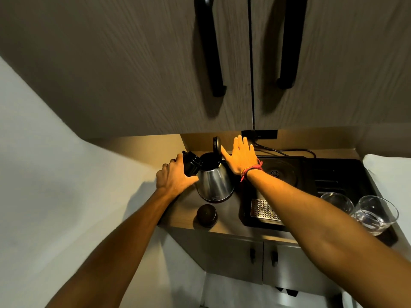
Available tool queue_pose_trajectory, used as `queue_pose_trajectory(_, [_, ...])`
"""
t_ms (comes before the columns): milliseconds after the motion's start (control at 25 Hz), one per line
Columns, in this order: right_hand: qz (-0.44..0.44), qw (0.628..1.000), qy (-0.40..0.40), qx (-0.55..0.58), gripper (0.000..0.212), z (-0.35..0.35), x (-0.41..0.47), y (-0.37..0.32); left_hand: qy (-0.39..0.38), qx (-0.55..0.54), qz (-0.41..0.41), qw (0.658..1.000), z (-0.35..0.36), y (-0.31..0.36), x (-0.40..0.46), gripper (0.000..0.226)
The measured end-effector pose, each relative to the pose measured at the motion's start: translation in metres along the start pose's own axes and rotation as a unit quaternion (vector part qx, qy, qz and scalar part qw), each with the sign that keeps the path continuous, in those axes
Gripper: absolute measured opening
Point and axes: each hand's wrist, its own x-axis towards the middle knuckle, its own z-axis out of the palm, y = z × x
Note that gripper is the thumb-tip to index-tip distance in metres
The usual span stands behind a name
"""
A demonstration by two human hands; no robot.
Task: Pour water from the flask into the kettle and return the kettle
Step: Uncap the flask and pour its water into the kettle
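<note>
Stainless steel electric kettle (214, 183) standing upright on the wooden bench (231, 221), lid (216, 145) hinged up and mouth open. Just left of the kettle, black flask (191, 163) tipped with its mouth at the kettle's opening, gripped around the body by the left hand (174, 175), fingers curled shut on it. No stream of water visible; too dark inside the kettle to tell the level. Just right of the kettle, right hand (241, 156) spread flat and open, holding nothing, thumb close to the raised lid, red thread at the wrist; touching the lid or merely near it, cannot tell. In front of the kettle, dark round cap (206, 215) lying on the bench, probably the flask's stopper. Right of the kettle, black tray (333, 174) with the round power base (275, 173) bare, a perforated metal grate (262, 209) nearer the front edge, and two clear tumblers (375, 213) at the far right end. Cord (289, 151) running behind the tray to a wall socket (259, 134).

Judged from this: kettle already off its base and opened, flask uncapped, pouring at hand or under way. Left to do: finishing the pour, setting the flask down, closing the lid, putting the kettle back on the power base.
</note>
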Motion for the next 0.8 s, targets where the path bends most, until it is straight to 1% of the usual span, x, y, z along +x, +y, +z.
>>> queue_pose_trajectory(160, [-0.003,1.000,0.003,0.011,0.098,0.0006,-0.0006,0.0010,-0.004,0.041,0.008,0.999,-0.0012,0.0043,0.0029,0.093])
queue_pose_trajectory(440, [-0.007,1.000,-0.001,0.013,0.099,-0.0022,-0.0004,0.0026,-0.005,0.081,0.030,0.996,-0.0032,0.0108,0.0084,0.095])
queue_pose_trajectory(800, [-0.010,1.000,-0.007,0.011,0.099,-0.0049,-0.0020,0.0023,-0.032,0.108,0.047,0.993,-0.0030,0.0071,0.0082,0.085])
